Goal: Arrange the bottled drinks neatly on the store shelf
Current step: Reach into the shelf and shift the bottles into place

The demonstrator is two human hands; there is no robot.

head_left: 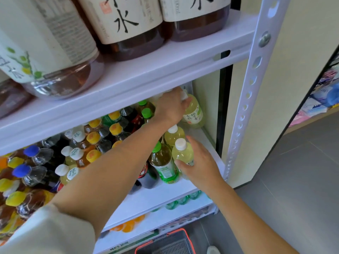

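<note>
Looking down at white metal shelving (165, 57), with big brown tea bottles (128, 24) on the upper board. Crowded along the middle board, mixed bottled drinks (95, 140) (yellow, blue, white and green caps). Reaching into the right rear corner with the left hand (170, 105), fingers curled over the top of an upright pale yellow bottle (194, 112). Nearer the front edge, gripping a second white-capped bottle (183, 153) with the right hand (200, 164), fingers and thumb wrapped round it, just beside a green-capped tea bottle (163, 162).
</note>
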